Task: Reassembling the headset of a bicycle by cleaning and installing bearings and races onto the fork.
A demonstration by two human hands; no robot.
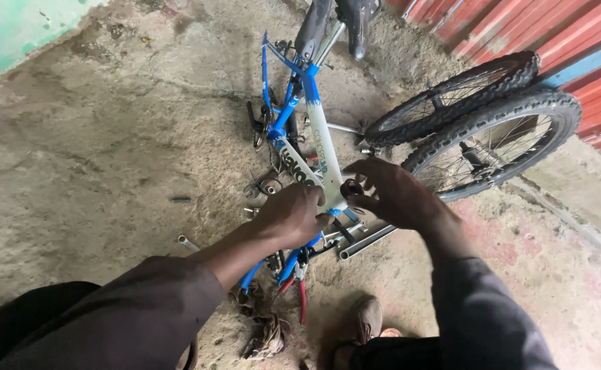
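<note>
A blue and white bicycle frame [314,130] lies upside down on the concrete floor, its saddle at the far end. My left hand [293,214] grips the frame at its near end, by the head tube. My right hand [389,192] is just to the right of it, fingers curled around a small dark ring-shaped part [352,188] at the tube's end. Both my sleeves are dark.
Two knobby bicycle wheels [478,116] lean together at the right, near a red corrugated wall [554,34]. Metal tubes [369,241], red-handled pliers [302,294], small parts and a rag [263,329] lie on the floor below the frame. My shoe [367,318] is at the bottom.
</note>
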